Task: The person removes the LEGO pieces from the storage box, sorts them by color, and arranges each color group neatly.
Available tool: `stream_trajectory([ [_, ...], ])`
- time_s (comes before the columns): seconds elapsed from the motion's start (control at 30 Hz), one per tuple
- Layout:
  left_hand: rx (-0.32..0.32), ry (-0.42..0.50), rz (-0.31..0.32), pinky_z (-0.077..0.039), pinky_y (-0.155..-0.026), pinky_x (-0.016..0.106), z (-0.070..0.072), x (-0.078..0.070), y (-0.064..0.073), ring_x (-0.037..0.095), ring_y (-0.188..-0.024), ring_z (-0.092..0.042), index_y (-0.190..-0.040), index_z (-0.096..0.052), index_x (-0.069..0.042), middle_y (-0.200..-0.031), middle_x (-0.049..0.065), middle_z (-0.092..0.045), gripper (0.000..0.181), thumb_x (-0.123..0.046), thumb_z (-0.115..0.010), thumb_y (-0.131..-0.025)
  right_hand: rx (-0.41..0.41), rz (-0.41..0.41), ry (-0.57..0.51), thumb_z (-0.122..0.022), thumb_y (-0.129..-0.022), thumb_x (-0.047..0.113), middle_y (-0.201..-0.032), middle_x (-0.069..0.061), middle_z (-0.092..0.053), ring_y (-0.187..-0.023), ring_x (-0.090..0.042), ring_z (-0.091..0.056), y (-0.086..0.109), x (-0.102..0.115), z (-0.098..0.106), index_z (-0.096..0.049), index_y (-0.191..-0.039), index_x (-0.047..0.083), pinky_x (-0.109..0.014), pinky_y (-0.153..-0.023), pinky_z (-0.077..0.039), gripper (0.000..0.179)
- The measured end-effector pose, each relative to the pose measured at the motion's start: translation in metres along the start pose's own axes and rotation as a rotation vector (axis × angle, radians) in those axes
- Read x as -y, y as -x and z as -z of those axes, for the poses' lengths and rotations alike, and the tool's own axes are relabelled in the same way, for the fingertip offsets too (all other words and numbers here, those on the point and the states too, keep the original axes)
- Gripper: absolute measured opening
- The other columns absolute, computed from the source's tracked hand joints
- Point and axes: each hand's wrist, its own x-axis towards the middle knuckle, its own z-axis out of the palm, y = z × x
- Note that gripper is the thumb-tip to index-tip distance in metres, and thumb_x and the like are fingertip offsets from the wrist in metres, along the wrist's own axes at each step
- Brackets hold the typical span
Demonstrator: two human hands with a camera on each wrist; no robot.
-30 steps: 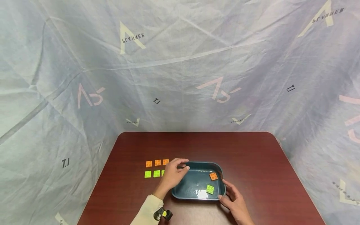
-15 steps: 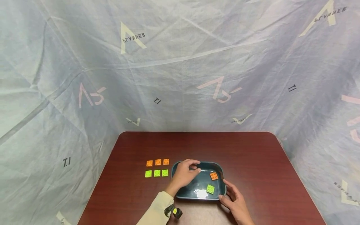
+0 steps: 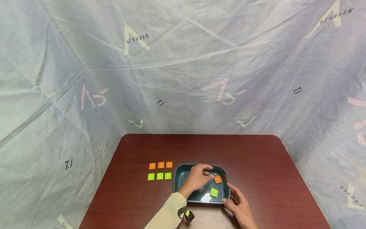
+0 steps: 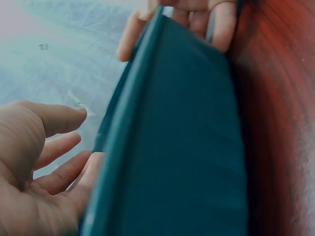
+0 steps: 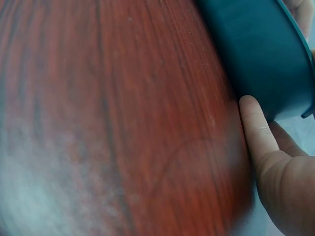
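A dark teal tray [image 3: 175, 181] stands on the table, with an orange toy brick [image 3: 218, 179] and a lime-green toy brick [image 3: 213, 192] lying in its right part. My left hand [image 3: 198, 176] is over the tray, its thumb tip right at the orange brick's left edge. In the left wrist view the thumb and fingers of this left hand [image 4: 44, 167] are parted, with nothing between them. My right hand [image 3: 239, 203] grips the tray's front right corner, thumb on the near side and fingers along the right side. The right wrist view shows the thumb [image 5: 257, 130] against the tray's outer wall.
Left of the tray, three orange bricks [image 3: 161, 165] form a row on the red-brown table [image 3: 128, 197]. Three green bricks [image 3: 159, 176] line up in front of them. A grey printed cloth [image 3: 183, 95] hangs behind and at both sides of the table.
My left hand has moved right across the tray, from its left rim to the orange brick. The right hand stays at the tray's corner, and the bricks lie as before.
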Motion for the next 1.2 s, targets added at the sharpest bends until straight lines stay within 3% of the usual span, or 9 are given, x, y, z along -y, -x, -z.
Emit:
stream_trajectory([
  [0.27, 0.047, -0.071, 0.038, -0.058, -0.077, 0.021, -0.020, 0.004, -0.007, 0.005, -0.096, -0.072, -0.127, -0.076, -0.019, -0.123, 0.000, -0.075, 0.035, -0.018, -0.082, -0.092, 0.004, -0.014, -0.006, -0.078, -0.092, 0.001, -0.148, -0.030, -0.055, -0.116, -0.014, -0.069, -0.001, -0.002, 0.000, -0.049, -0.156, 0.008, -0.026, -0.086, -0.061, 0.070],
  [0.43, 0.047, -0.070, 0.057, -0.057, -0.076, 0.021, -0.028, 0.008, -0.010, 0.004, -0.096, -0.072, -0.124, -0.077, -0.022, -0.118, -0.004, -0.075, 0.033, -0.020, -0.083, -0.091, 0.008, -0.003, -0.004, -0.077, -0.092, 0.002, -0.148, -0.030, -0.055, -0.118, -0.015, -0.069, -0.001, -0.003, 0.000, -0.049, -0.156, 0.009, -0.026, -0.087, -0.061, 0.070],
  [0.63, 0.030, -0.046, 0.075, -0.057, -0.073, 0.020, -0.034, 0.009, -0.015, 0.003, -0.090, -0.071, -0.118, -0.079, -0.018, -0.108, -0.004, -0.078, 0.031, -0.017, -0.086, -0.088, 0.014, 0.017, 0.003, -0.077, -0.093, 0.001, -0.148, -0.031, -0.055, -0.118, -0.013, -0.068, -0.001, -0.002, 0.000, -0.049, -0.156, 0.009, -0.024, -0.088, -0.060, 0.070],
  [0.87, 0.040, -0.004, 0.076, -0.058, -0.070, 0.019, -0.040, 0.010, -0.015, 0.001, -0.082, -0.072, -0.115, -0.079, -0.009, -0.100, 0.004, -0.081, 0.031, -0.012, -0.088, -0.085, 0.010, 0.014, -0.026, -0.077, -0.092, -0.001, -0.148, -0.031, -0.053, -0.118, -0.014, -0.068, 0.000, -0.001, 0.000, -0.049, -0.156, 0.008, -0.026, -0.088, -0.061, 0.071],
  [1.2, 0.037, -0.056, 0.079, -0.055, -0.067, 0.018, -0.049, 0.012, -0.013, -0.003, -0.076, -0.067, -0.112, -0.079, -0.009, -0.095, 0.002, -0.081, 0.035, -0.014, -0.093, -0.079, 0.018, 0.003, -0.023, -0.077, -0.092, -0.001, -0.151, -0.031, -0.052, -0.119, -0.013, -0.067, 0.000, -0.002, 0.000, -0.048, -0.156, 0.008, -0.026, -0.087, -0.061, 0.071],
])
